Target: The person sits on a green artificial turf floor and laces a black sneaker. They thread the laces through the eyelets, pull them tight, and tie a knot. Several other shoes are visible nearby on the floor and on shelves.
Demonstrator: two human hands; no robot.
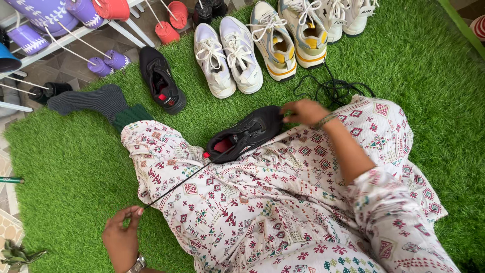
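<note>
A black sneaker (245, 134) with a red lining lies on my lap, on patterned cloth. My right hand (304, 111) grips its toe end. A black shoelace (177, 186) runs taut from the sneaker's opening down to my left hand (121, 236), which pinches the lace end between thumb and fingers at the lower left. My left foot wears a dark grey and green sock (103, 103).
On the green artificial turf (65, 167) stand another black sneaker (161, 80), a pair of white sneakers (228, 58), and white-yellow sneakers (288, 38). A loose black lace (333, 88) lies in a tangle. Purple and red pots on a white rack (65, 30) sit at the upper left.
</note>
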